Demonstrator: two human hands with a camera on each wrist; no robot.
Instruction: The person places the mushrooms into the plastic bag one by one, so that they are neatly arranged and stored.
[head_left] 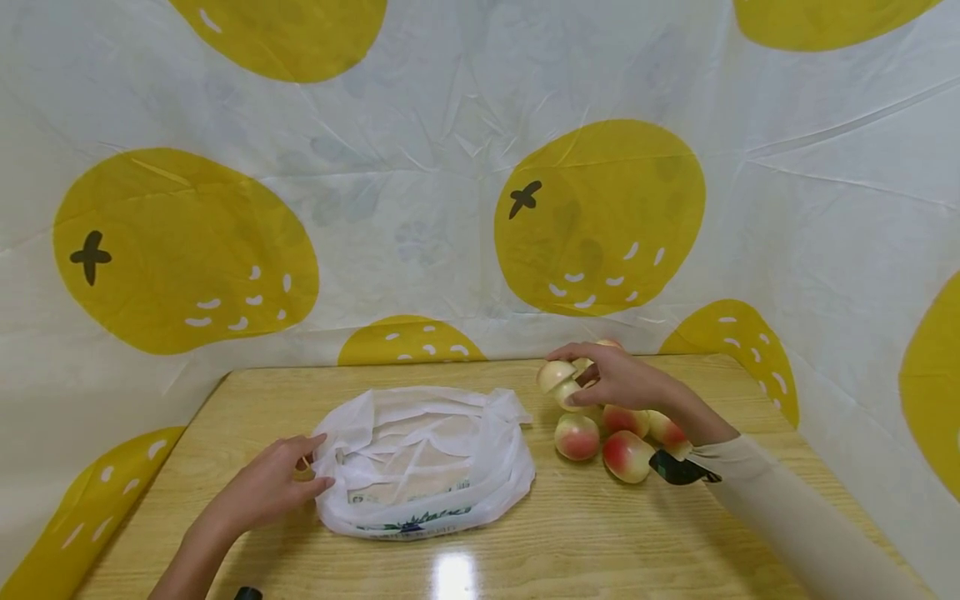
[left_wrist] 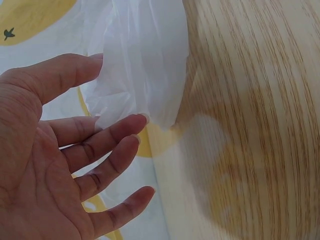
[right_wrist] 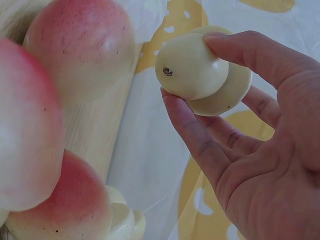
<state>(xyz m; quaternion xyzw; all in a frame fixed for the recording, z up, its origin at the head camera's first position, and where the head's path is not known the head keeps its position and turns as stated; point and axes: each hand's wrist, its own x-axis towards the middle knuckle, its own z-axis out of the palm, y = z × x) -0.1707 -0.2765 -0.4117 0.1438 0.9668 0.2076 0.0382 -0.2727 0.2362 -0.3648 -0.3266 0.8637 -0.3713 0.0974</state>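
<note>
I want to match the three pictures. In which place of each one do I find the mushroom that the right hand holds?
Head: the mushroom is right of centre, in the right hand, just above a peach.
Left wrist: not in it.
Right wrist: upper half, a little right of centre, in the same hand.
Shared landmark: the white cloth with yellow prints, visible in all three views.

pale mushroom [head_left: 559,380], pinched, tilted; white bag [head_left: 491,492], crumpled, left of it
</note>
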